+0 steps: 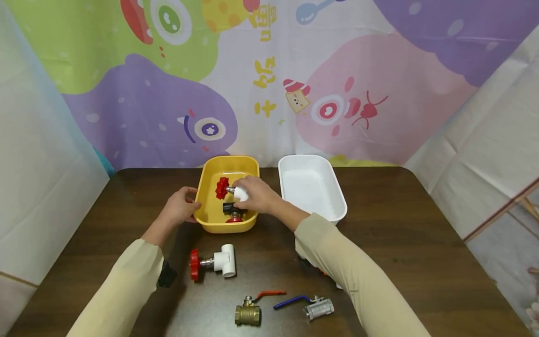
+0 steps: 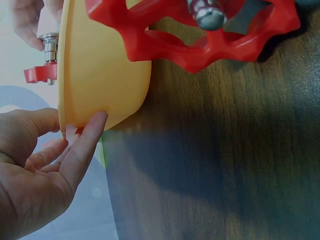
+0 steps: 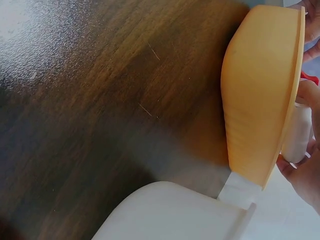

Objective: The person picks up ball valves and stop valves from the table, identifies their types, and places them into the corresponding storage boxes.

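My right hand (image 1: 258, 195) grips a white valve with a red handwheel (image 1: 222, 188) inside the yellow tray (image 1: 227, 228). The valve's white pipe body (image 3: 298, 132) shows between the fingers in the right wrist view. Close by it, a black valve (image 1: 229, 208) with a red handwheel lies in the tray, partly hidden by that hand. My left hand (image 1: 180, 207) holds the tray's left rim, thumb at the edge and fingers against the outer wall. Another white valve (image 1: 226, 260) with a red handwheel lies on the table in front of the tray.
A white tray (image 1: 311, 187) stands right of the yellow one. Nearer the front lie a brass ball valve (image 1: 247, 314) with an orange lever and a silver ball valve (image 1: 319, 309) with a blue lever. Something partly hidden lies under the right sleeve (image 1: 353, 276). A patterned curtain (image 1: 269, 131) hangs behind the table.
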Motion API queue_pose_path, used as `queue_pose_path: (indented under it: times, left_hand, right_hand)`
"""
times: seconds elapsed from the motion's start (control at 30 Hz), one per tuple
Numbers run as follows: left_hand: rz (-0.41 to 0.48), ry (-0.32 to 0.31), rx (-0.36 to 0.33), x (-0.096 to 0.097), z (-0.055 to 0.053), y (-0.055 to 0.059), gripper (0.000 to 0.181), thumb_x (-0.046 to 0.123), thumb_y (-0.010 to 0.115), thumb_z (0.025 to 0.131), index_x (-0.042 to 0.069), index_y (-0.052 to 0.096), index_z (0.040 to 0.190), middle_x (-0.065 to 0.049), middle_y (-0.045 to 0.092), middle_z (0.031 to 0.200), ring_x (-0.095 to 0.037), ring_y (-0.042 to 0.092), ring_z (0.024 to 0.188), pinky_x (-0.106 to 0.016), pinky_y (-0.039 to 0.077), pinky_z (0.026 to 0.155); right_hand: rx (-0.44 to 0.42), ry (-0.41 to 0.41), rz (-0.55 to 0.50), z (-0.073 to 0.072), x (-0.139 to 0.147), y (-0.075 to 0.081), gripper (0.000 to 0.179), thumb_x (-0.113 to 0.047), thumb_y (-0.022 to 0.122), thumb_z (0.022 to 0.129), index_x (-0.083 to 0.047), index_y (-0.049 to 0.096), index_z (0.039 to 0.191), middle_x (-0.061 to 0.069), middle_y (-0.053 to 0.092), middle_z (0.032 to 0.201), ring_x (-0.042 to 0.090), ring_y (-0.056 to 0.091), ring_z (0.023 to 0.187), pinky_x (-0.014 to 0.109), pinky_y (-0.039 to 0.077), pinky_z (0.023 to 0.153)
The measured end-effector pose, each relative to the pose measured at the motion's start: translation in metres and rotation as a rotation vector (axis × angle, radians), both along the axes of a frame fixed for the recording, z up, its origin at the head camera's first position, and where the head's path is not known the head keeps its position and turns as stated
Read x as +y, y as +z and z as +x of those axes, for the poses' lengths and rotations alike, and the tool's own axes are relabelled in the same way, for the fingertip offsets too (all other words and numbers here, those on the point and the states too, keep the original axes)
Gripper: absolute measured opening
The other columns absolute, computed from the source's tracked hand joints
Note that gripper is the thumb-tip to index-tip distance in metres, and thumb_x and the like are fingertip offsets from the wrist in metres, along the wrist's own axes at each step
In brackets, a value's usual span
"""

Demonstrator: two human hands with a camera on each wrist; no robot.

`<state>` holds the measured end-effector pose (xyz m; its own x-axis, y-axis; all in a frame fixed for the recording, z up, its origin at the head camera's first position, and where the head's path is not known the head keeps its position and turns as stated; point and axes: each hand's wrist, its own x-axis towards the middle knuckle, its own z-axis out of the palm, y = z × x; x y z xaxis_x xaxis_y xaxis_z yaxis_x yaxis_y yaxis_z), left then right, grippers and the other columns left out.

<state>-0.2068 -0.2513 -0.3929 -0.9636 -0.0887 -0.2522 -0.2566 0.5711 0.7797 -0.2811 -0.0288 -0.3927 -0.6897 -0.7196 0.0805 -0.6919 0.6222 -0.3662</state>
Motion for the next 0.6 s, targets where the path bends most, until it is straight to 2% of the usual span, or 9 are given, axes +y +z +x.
queue_pose_path:
  times: [0.23,0.6]
  left_hand:
    - [0.005,-0.003,0.008,0.0009,0.0001,-0.0013,0.051,0.008,0.054,0.092,-0.005,0.032,0.137,-0.028,0.049,0.111,-0.026,0.066,0.075,-0.043,0.058,0.071]
    - [0.011,0.004,0.008,-0.003,-0.0008,-0.0022,0.051,0.009,0.054,0.092,-0.004,0.032,0.137,-0.028,0.05,0.111,-0.025,0.065,0.074,-0.041,0.058,0.07]
  right_hand:
    - [-0.014,-0.034,-0.001,0.0002,-0.0023,-0.0047,0.053,-0.035,0.071,0.081,-0.011,0.056,0.125,0.009,0.056,0.12,0.021,0.051,0.107,0.033,0.045,0.095]
    - [-0.004,-0.072,-0.013,0.0006,-0.0093,-0.0087,0.052,-0.036,0.072,0.081,-0.014,0.057,0.126,0.01,0.049,0.115,0.019,0.049,0.091,0.027,0.046,0.078]
